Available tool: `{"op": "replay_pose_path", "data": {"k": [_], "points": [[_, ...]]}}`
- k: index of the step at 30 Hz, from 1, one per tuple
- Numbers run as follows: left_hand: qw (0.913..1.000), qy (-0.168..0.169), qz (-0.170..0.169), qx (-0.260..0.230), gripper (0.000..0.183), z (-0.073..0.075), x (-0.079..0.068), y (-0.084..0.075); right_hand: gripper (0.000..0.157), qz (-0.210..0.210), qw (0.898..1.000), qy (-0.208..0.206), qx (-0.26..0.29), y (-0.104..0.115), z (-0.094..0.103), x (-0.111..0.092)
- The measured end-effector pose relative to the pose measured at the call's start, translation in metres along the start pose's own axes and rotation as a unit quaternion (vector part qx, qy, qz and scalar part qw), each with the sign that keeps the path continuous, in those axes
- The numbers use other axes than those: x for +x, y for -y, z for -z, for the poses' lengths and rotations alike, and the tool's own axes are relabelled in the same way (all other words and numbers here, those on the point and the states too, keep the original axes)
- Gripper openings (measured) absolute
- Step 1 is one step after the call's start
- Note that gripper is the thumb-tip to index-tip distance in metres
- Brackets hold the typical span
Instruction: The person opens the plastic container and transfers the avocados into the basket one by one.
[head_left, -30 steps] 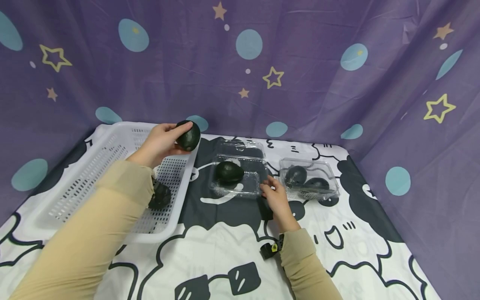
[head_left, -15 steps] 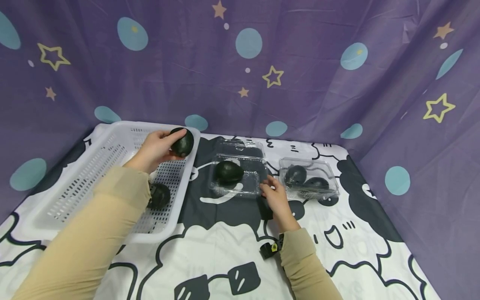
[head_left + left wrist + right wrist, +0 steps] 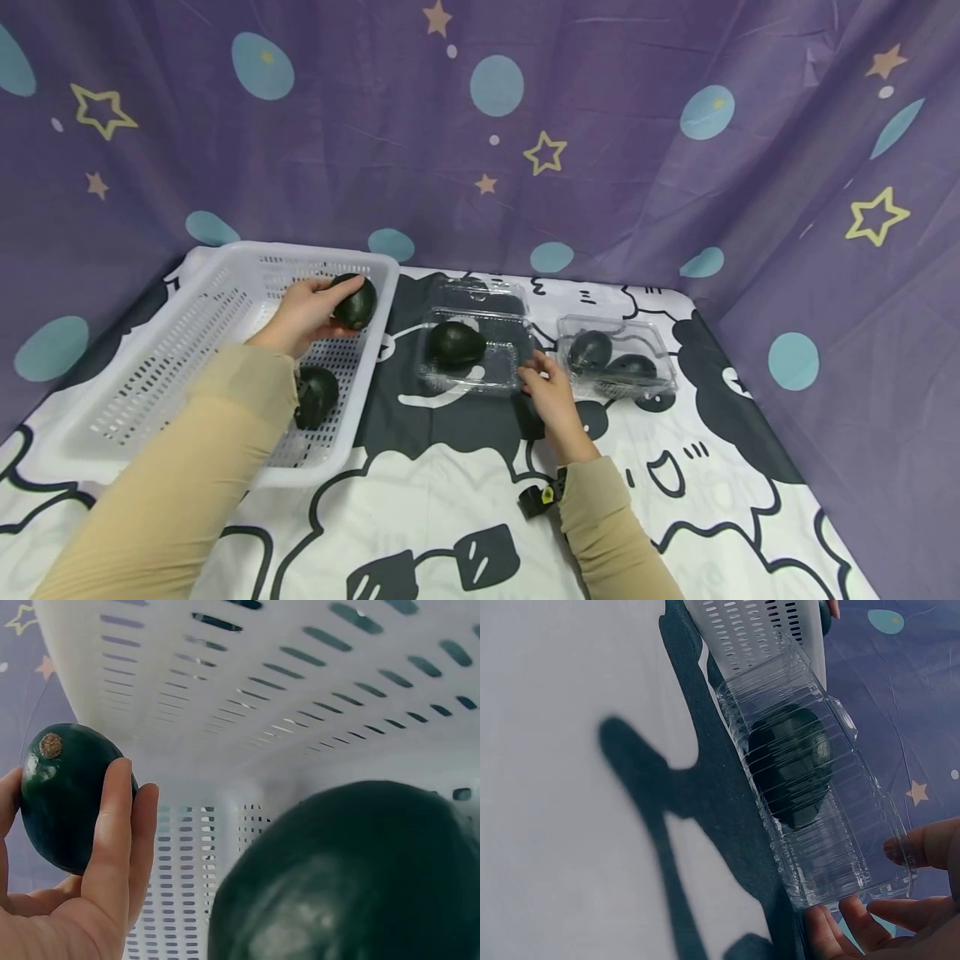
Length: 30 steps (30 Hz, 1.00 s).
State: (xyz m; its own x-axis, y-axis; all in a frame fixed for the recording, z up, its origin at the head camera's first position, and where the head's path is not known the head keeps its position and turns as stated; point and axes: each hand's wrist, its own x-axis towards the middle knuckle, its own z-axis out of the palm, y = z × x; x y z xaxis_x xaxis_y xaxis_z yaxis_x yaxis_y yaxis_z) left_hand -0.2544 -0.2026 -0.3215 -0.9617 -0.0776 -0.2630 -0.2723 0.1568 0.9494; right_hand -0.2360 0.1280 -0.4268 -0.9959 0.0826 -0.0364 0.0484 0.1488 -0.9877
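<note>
My left hand holds a dark green avocado over the right side of a white slotted plastic basket. The left wrist view shows its stem end up, between thumb and fingers. Another avocado lies in the basket below, close to the wrist camera. To the basket's right, a clear plastic clamshell box lies with its lid folded back and one avocado in its left half. My right hand pinches that box's right edge, thumb on one side and fingers under it in the right wrist view.
A second clear box, with two avocados inside, stands just right of my right hand. A black-and-white cartoon cloth covers the table. Behind it hangs a purple curtain with stars.
My left hand has moved left and down with the avocado, from above the basket's right rim to over its inside. The right hand and both boxes have stayed in place.
</note>
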Motion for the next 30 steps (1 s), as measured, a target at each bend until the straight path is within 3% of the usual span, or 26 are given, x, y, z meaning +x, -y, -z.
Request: {"op": "replay_pose_path", "data": {"k": [12, 21, 30], "points": [[0.9992, 0.002, -0.005, 0.039, 0.080, 0.002, 0.004, 0.011, 0.053, 0.001, 1.000, -0.003, -0.013, 0.000, 0.000, 0.001], [0.9971, 0.003, 0.021, 0.074, 0.094, 0.002, 0.006, 0.017, 0.053, -0.003, 1.000, -0.004, -0.013, 0.001, 0.000, 0.000], [0.9944, -0.001, 0.018, 0.104, 0.092, 0.003, 0.008, 0.023, 0.054, -0.003, 1.000, -0.001, -0.008, 0.002, 0.000, 0.000]]}}
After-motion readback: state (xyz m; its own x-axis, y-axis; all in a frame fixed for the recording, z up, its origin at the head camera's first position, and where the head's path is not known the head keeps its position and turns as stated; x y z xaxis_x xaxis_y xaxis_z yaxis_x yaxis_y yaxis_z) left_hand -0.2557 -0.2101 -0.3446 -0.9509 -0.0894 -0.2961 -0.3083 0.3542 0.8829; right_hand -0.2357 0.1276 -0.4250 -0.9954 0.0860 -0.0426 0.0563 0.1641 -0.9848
